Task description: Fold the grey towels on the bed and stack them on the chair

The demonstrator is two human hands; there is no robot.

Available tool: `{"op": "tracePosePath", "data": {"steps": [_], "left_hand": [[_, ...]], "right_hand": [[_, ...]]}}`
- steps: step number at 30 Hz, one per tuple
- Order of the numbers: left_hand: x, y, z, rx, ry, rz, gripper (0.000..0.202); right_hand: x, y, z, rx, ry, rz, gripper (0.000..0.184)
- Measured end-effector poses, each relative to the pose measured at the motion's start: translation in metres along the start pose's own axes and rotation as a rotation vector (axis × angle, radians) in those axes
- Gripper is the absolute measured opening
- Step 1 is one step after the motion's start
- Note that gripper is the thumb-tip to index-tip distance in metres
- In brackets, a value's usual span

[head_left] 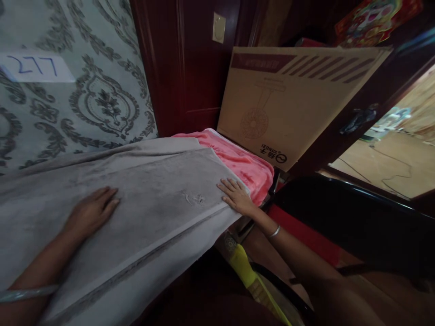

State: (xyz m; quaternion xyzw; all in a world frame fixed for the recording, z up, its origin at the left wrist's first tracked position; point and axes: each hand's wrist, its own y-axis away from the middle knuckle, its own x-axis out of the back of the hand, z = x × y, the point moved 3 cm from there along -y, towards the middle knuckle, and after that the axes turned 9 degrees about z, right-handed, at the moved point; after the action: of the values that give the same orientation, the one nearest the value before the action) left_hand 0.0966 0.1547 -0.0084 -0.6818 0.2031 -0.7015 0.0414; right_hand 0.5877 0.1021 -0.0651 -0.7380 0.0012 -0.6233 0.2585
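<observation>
Patterned wallpaper (105, 106) and a dark red door (200, 63) stand behind; a carton (299, 108) leans at an angle beside the door. Grey cloth (152, 181) lies spread in front of the wall, pink fabric (246, 170) showing past its far right end. Left hand (91, 208) rests palm down on the cloth, fingers extended, nothing visibly gripped. Right hand (236, 194) lies flat at the right edge, fingers slightly spread. Handling, judged: plush, soft, limp; light per fold, not fragile, likely to crease or slide on its layers. Best hold: the right corner, or the near long edge. Not visible: the support underneath and the cloth's left end, cut off by the frame. Pale mark (193, 198) on cloth: illegible.
</observation>
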Motion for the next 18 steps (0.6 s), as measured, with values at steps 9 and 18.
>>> {"op": "tracePosePath", "data": {"steps": [9,18], "left_hand": [[-0.009,-0.060,0.203,-0.516,0.340,-0.105,0.050],[-0.045,-0.037,0.254,-0.745,0.428,-0.191,0.053]], "right_hand": [[-0.007,0.006,-0.001,-0.005,-0.055,0.032,0.053],[0.014,-0.030,0.036,-0.037,-0.442,0.161,0.038]]}}
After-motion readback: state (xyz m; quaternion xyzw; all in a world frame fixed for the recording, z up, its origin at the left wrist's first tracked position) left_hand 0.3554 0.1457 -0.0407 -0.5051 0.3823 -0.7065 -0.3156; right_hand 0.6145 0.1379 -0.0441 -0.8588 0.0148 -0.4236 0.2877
